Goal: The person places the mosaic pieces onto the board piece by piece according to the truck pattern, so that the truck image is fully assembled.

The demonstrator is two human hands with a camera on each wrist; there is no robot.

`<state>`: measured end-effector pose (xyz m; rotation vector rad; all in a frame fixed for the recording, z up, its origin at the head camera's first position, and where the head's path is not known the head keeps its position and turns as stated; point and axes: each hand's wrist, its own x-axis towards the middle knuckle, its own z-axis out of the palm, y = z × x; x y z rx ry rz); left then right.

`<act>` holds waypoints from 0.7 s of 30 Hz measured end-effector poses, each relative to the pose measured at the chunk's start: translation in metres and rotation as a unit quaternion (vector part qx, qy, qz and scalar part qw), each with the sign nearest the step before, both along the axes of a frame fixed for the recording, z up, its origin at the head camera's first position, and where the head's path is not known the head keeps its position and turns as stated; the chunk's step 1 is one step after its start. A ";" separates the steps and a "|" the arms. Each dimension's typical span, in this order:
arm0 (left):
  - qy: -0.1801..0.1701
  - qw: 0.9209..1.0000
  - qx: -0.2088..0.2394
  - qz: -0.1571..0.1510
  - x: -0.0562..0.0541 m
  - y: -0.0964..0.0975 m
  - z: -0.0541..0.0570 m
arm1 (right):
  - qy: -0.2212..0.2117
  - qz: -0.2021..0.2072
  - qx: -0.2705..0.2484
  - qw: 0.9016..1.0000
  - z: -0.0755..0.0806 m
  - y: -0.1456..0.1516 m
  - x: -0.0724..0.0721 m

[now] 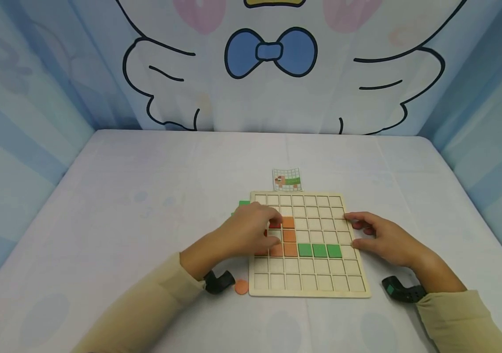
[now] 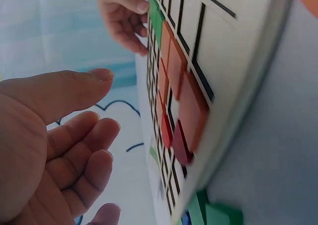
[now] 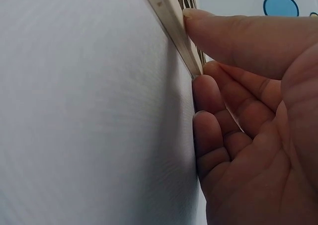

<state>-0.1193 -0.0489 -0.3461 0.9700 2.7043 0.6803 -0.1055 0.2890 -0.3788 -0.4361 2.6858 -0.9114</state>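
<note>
A pale wooden grid board (image 1: pixel 328 283) lies on the table with coloured square tiles in some cells. Over its left part hovers my left hand (image 1: pixel 251 228), thumb and fingers apart, with nothing between them in the left wrist view. Near those fingers are a red tile (image 2: pixel 167 131), a dark red tile (image 2: pixel 182 143) and several orange tiles (image 1: pixel 289 236). Green tiles (image 1: pixel 319 250) continue the lower row rightward. At the board's right edge, my right hand (image 1: pixel 383 240) touches the rim with its thumb (image 3: pixel 208 34) and fingertips. The left hand hides some cells in the head view.
A small picture card (image 1: pixel 287 180) lies just beyond the board's far edge. Loose green pieces (image 1: pixel 244 202) are beside its left edge, partly behind the left hand. An orange disc (image 1: pixel 241 287) lies near the front left corner. Each wrist wears a black device (image 1: pixel 403 290).
</note>
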 end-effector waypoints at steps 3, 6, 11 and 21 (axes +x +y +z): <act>-0.014 1.000 0.009 0.011 0.000 -0.011 -0.002 | 0.000 0.000 0.000 1.000 0.000 0.000 0.000; -0.036 0.999 0.015 0.025 -0.001 -0.022 -0.003 | -0.001 -0.002 0.001 1.000 0.000 -0.001 0.000; -0.056 0.997 0.004 0.059 -0.001 -0.038 -0.005 | -0.004 -0.003 -0.002 1.000 0.000 0.000 0.000; -0.089 0.988 -0.016 0.124 -0.006 -0.065 -0.012 | 0.003 0.000 -0.001 1.000 0.000 0.001 0.001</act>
